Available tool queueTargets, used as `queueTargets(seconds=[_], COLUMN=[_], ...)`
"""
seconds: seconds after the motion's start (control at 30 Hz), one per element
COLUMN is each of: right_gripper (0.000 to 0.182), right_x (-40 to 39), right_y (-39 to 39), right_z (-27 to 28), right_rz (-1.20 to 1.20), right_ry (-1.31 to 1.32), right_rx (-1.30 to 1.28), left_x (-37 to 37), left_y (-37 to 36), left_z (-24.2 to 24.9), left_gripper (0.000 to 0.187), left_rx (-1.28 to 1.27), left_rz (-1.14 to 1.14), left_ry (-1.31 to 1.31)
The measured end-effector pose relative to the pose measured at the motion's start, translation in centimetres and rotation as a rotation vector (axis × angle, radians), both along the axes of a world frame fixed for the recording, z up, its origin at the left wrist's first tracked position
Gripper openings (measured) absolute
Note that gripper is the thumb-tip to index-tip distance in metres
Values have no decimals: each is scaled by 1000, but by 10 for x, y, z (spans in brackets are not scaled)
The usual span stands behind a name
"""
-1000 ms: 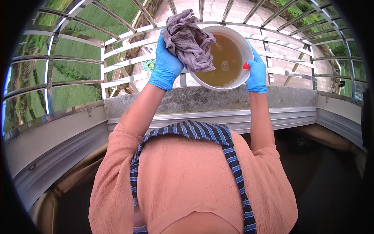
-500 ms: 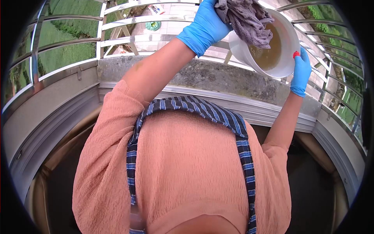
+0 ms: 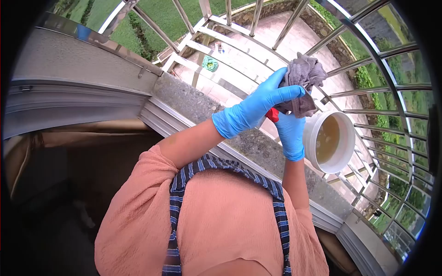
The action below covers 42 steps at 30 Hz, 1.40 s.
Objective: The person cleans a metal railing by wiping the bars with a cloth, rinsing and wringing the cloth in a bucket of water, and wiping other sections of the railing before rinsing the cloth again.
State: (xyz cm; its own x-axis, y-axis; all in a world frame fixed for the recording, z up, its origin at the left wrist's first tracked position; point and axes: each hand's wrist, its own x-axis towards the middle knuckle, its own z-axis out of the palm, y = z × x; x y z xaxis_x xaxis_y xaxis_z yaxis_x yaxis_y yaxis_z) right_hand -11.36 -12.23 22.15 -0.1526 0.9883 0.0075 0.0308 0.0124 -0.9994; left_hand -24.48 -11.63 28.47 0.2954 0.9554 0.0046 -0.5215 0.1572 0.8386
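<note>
A crumpled grey-purple cloth (image 3: 307, 76) is bunched up in front of me, above the window ledge. My left hand (image 3: 260, 103), in a blue glove, has its fingers closed around the cloth from the left. Just below it, my right hand (image 3: 291, 135), gloved in blue too, grips the underside of the same cloth, its fingertips partly hidden. Something small and red (image 3: 273, 115) shows at its thumb end, between both hands. To the right stands a white bucket (image 3: 313, 142) with murky brownish water (image 3: 328, 138) inside, close beside my right hand.
Beyond a mottled stone ledge (image 3: 184, 99) and the metal window track (image 3: 165, 119), shiny metal railing bars (image 3: 386, 89) curve around the front and right. Far below lie a paved area, a green bundle (image 3: 210, 64) and grass. A grey frame (image 3: 83, 69) runs along the left.
My right hand has left the bucket's rim and joined my left hand at the cloth. The cloth has moved from over the bucket to its left. My view has turned.
</note>
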Motion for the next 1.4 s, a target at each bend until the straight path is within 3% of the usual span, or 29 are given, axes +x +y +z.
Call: queueTargets(seconds=[0.03,0.07,0.1,0.17,0.27,0.33,0.47,0.53,0.57,0.6,0.7,0.77,0.8,0.87,1.0,1.17,1.4], right_gripper=[65,41,38,37,32,31,31,31,41,42,39,42,48,59,57,54,52], right_x=[-11,-15,-27,-54,-83,-98,-124,-142,-147,-156,-196,-230,-250,-295,-327,-311,-289], right_y=[4,11,14,28,46,60,90,109,122,138,184,230,244,285,374,390,382], right_z=[-4,-22,-25,-15,-31,-38,-36,-23,-18,-10,28,32,30,-9,-167,-206,-215], right_rz=[10,-28,-50,-61,-41,-75,-141,-167,-117,-116,-121,-91,-71,-247,-583,-101,-99], right_ry=[89,128,196,327,485,495,500,528,501,468,392,322,254,49,-408,-455,-399], right_rx=[-167,-167,-178,-156,-227,-243,-219,-131,-87,-33,160,306,246,438,631,287,310], left_x=[-11,-25,-34,-56,-107,-147,-215,-247,-259,-267,-281,-279,-278,-277,-276,-277,-273], left_y=[-2,-6,-9,-12,-14,-11,2,10,15,17,27,24,24,31,37,42,37], left_z=[-14,-31,-39,-48,-72,-100,-173,-218,-238,-253,-259,-262,-264,-263,-254,-248,-254], left_gripper=[70,72,73,70,53,46,39,38,37,35,34,35,35,36,38,35,33], left_rx=[-1,-8,41,36,-190,-140,-192,-108,-59,-3,72,165,215,221,120,147,174], left_rz=[22,43,94,148,156,271,607,614,610,646,445,521,564,563,480,529,586], left_ry=[110,219,299,357,160,302,740,1159,1370,1412,1585,1588,1588,1600,1664,1574,1575])
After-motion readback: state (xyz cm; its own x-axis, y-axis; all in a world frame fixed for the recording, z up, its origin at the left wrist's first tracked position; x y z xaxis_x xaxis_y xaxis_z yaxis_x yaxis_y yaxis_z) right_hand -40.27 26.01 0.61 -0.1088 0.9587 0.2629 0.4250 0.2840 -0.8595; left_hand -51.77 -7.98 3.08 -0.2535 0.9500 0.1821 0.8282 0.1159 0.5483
